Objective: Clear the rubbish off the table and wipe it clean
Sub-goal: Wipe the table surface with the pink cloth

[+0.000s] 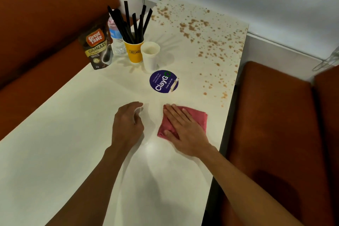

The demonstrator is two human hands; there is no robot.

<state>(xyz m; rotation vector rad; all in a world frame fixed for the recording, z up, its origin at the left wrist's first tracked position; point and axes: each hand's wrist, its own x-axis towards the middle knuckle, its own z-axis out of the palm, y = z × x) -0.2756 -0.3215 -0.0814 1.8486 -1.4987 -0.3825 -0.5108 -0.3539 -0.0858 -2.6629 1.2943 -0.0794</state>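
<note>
A white table fills the view. Brown granules are scattered over its far right part. My right hand lies flat, fingers spread, on a folded pink cloth near the table's right edge. To its left, my left hand is curled around a small white object; only a bit of it shows and I cannot tell what it is. A white paper cup stands beyond the hands.
At the far left of the table stand a coffee granules pouch, a water bottle and a yellow cup holding black straws. A round purple sticker lies mid-table. Orange bench seats flank the table.
</note>
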